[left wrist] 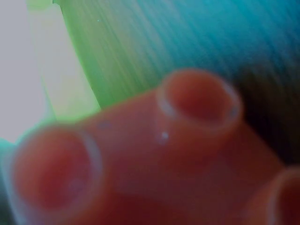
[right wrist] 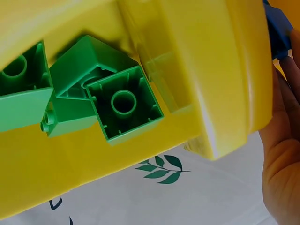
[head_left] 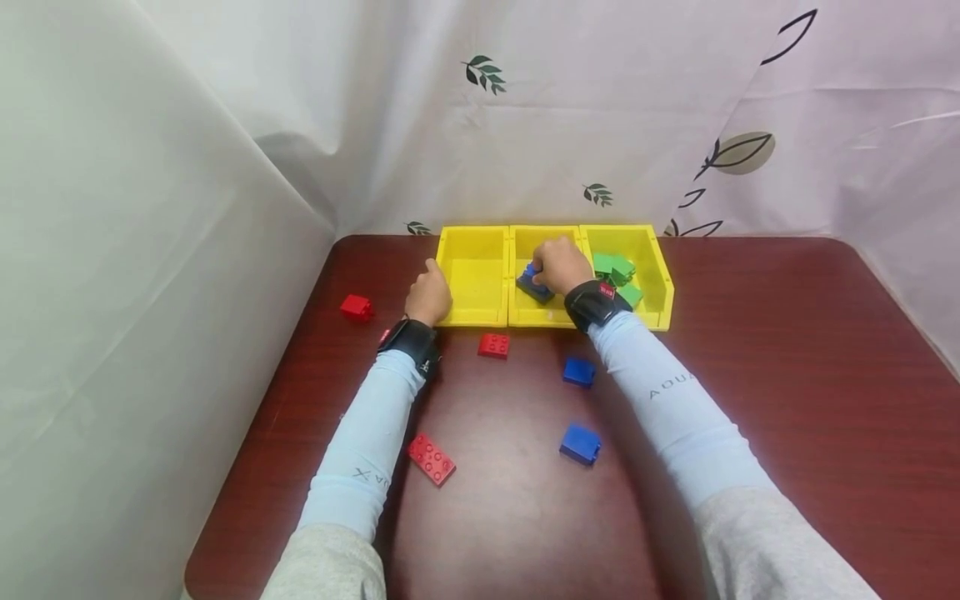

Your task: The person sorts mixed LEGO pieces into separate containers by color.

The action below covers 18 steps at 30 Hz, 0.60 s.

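Note:
My right hand [head_left: 562,265] reaches into the middle yellow bin [head_left: 546,317]. Its fingers pinch a blue brick [head_left: 529,272], and darker blue shows just beneath. The right wrist view catches that hand [right wrist: 283,164] at its edge, with blue plastic [right wrist: 280,30] by the fingertips. At the outer side of the left yellow bin [head_left: 480,287], my left hand [head_left: 429,298] rests near the wall, thumb upward; its fingers are mostly hidden. A blurred red brick [left wrist: 140,164] fills much of the left wrist view, very near the camera; no hand shows there.
Green bricks [head_left: 615,268] lie in the right yellow bin [head_left: 652,258]. On the table [head_left: 495,533] are red bricks [head_left: 357,307], [head_left: 493,345], [head_left: 432,459] and blue bricks [head_left: 578,372], [head_left: 581,443]. A white curtain [head_left: 405,108] stands behind the bins.

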Motion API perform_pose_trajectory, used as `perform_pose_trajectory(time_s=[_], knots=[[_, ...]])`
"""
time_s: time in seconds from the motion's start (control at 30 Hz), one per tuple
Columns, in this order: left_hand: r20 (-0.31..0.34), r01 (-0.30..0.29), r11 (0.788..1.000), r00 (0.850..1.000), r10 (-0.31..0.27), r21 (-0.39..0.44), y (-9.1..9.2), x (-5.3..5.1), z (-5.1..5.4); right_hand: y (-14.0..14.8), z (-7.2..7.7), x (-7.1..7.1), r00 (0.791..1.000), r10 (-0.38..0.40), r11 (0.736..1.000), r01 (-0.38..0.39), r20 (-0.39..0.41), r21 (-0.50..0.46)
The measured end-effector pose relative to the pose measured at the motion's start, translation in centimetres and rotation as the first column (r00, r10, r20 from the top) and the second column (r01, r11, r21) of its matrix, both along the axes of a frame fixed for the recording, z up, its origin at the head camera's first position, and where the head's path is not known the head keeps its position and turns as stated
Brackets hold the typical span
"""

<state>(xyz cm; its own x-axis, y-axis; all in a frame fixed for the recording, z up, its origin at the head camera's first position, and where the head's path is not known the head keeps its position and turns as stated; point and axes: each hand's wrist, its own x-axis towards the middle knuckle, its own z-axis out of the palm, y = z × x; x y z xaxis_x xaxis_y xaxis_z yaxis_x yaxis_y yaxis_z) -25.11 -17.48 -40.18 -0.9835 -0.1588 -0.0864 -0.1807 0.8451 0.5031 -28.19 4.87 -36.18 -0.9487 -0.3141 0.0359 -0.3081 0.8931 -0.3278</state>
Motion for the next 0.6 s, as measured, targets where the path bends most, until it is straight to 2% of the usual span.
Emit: perform_pose_trajectory(time_s=[0.6], knots=[[0.004,-0.015,1.000,1.000,0.015,-0.005,0.06,-0.23,-0.27,0.38,-0.54,0.43,0.999,0.005,1.000,-0.004,-0.038,0.008]])
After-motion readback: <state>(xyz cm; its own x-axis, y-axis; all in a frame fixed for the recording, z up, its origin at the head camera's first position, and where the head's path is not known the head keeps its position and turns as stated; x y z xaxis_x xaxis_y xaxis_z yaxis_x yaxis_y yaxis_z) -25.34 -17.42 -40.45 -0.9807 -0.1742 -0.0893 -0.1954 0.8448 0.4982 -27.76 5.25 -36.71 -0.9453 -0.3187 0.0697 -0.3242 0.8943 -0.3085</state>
